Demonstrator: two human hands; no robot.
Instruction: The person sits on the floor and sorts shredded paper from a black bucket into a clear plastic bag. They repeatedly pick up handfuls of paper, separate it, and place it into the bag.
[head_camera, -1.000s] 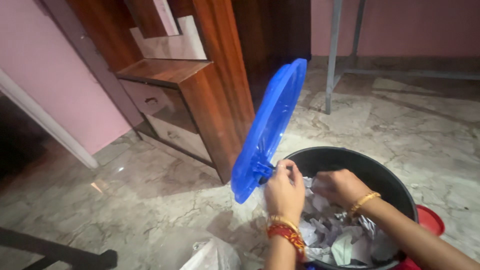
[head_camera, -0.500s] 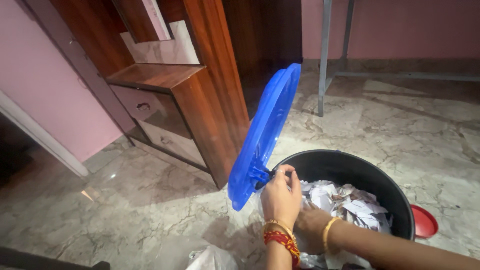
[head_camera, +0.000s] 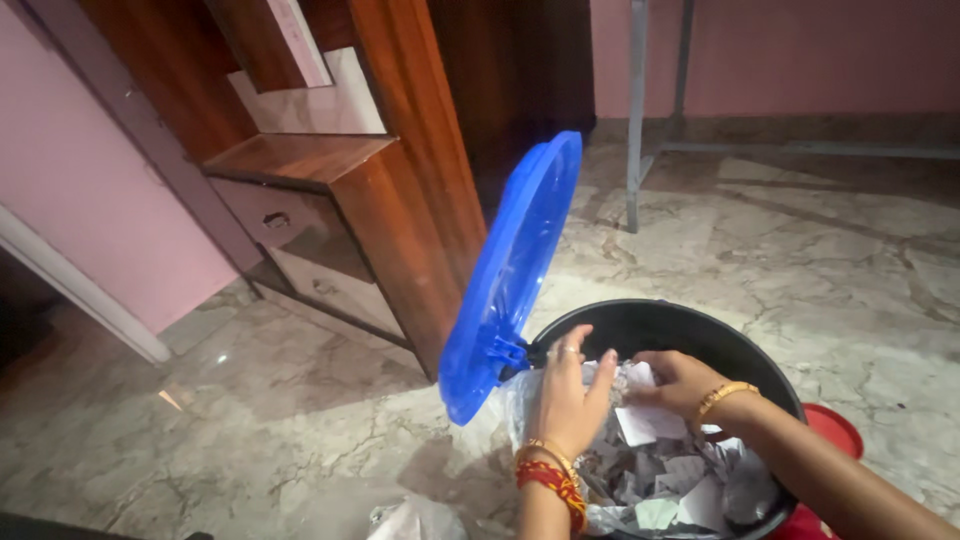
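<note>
Head view: my right hand (head_camera: 678, 383) pinches a white paper scrap (head_camera: 640, 422) over the black bin (head_camera: 690, 325), scrap just below the fingers. My left hand (head_camera: 567, 400) rests at the near rim, fingers loosely curled beside the upright blue lid (head_camera: 512, 275); I can't tell if they grip anything. The bin's near edge is cut off.

We are in a room of a home: pink walls (head_camera: 110, 200) rise from a veined marble floor (head_camera: 800, 260). A polished wooden dresser (head_camera: 340, 200) with drawers stands against the wall, and a household waste bin (head_camera: 680, 325) full of paper scraps sits on the floor.
</note>
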